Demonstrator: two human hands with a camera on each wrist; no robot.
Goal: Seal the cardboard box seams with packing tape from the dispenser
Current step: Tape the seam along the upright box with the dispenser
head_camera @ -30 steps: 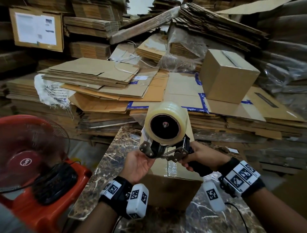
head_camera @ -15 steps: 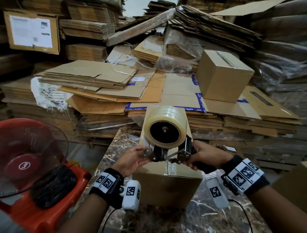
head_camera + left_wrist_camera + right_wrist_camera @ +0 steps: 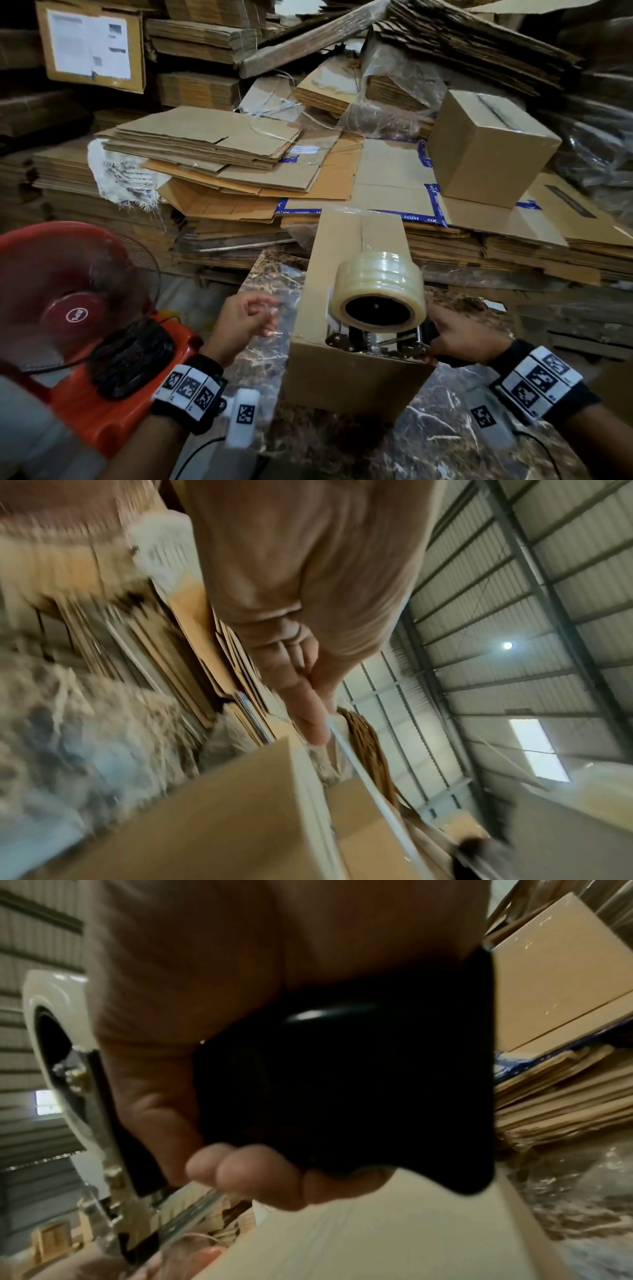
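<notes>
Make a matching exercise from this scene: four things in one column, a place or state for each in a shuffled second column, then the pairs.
1. tape dispenser
2. left hand
3. red fan
4. small closed box

A. on the flattened cardboard pile
B. gripped by the right hand, on the cardboard box
C. left of the marble table
D. off the box, beside it

1-B, 2-D, 3-C, 4-A

I see the box point(image 3: 346, 377): matt brown corrugated cardboard, with a glossy clear tape strip point(image 3: 382, 233) along its top seam. Tape roll point(image 3: 376, 291): clear, shiny plastic film. Dispenser frame point(image 3: 373, 342): bright bare metal; handle point(image 3: 359, 1083) smooth glossy black plastic. Tabletop point(image 3: 445, 428): polished dark marble-look, white veins. Fan point(image 3: 68, 301): red plastic, wire guard. Flat cartons point(image 3: 205, 140): rough matt cardboard.
</notes>
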